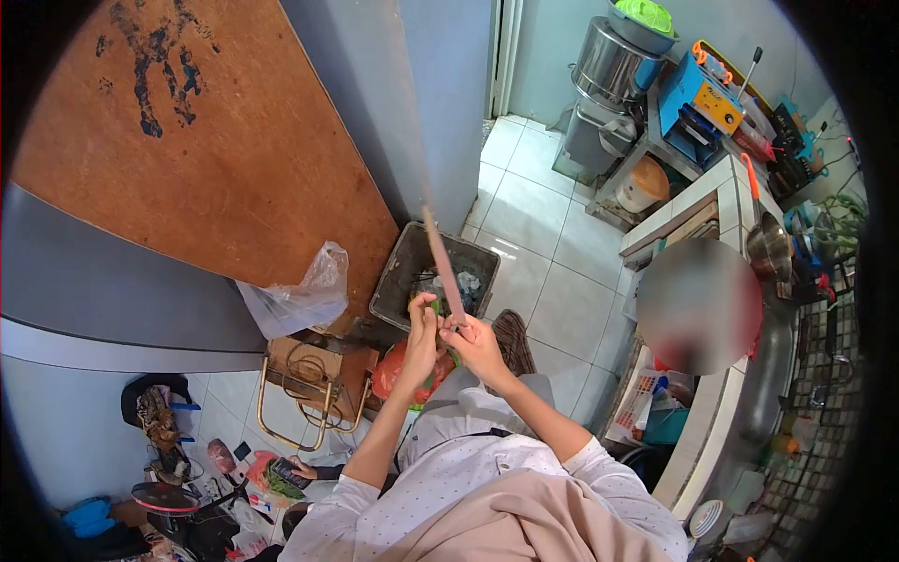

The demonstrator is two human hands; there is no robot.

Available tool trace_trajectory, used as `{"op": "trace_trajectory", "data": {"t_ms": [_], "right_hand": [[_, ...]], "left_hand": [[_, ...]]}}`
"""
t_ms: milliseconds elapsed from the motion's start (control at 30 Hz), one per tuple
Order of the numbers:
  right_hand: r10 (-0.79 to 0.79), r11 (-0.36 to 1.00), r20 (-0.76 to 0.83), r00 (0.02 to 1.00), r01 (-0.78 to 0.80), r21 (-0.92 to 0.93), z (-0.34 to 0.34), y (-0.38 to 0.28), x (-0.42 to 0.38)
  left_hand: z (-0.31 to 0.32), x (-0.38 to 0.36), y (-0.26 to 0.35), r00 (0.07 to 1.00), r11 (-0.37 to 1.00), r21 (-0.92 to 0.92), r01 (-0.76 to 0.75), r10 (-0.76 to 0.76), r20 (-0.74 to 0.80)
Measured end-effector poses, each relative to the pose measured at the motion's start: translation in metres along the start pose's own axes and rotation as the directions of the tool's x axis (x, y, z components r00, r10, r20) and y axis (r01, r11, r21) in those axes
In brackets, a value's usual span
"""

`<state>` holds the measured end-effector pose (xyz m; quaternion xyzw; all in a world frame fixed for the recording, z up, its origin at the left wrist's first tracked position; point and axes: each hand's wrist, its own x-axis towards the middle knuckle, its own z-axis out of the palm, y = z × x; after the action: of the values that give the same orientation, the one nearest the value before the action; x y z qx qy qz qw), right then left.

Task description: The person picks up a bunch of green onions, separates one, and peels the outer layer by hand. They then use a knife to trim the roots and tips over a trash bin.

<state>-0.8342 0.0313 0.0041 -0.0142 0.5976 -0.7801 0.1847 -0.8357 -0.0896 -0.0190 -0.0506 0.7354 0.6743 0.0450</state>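
Observation:
My right hand (478, 348) is closed around a knife (444, 262), whose long narrow blade points up and away from me. Close beside it, my left hand (423, 345) has its fingers bent inward, with a bit of green (434, 307) showing at the fingertips. I cannot tell what that green piece is. Both hands are over my lap, near each other. Just beyond them stands a dark grey bin (389, 281) with plastic scraps inside. Below my left forearm, a red plastic bag (391, 367) shows some green.
A clear plastic bag (314, 298) hangs by the brown board (215, 178). A gold-framed chair (323, 433) stands left. Another person's hand (302, 465) holds a phone (288, 473) low on the left. Along the right runs a tiled counter (698, 431) with a sink (773, 384).

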Motion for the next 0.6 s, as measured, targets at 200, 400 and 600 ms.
{"op": "trace_trajectory", "data": {"t_ms": [200, 400, 600], "right_hand": [[0.029, 0.981, -0.129, 0.991, -0.003, 0.194, -0.011, 0.012, 0.000], [-0.003, 0.973, -0.190, 0.982, 0.046, 0.225, -0.008, 0.010, -0.004], [0.029, 0.997, -0.102, 0.994, -0.021, 0.080, -0.022, 0.000, -0.014]], "left_hand": [[-0.001, -0.004, 0.022, 0.945, 0.944, 0.065, -0.324, 0.326, -0.034], [0.000, -0.008, 0.023, 0.985, 0.950, -0.264, -0.167, 0.170, -0.012], [-0.005, -0.009, 0.019, 0.987, 0.977, -0.146, -0.157, 0.154, -0.033]]}}
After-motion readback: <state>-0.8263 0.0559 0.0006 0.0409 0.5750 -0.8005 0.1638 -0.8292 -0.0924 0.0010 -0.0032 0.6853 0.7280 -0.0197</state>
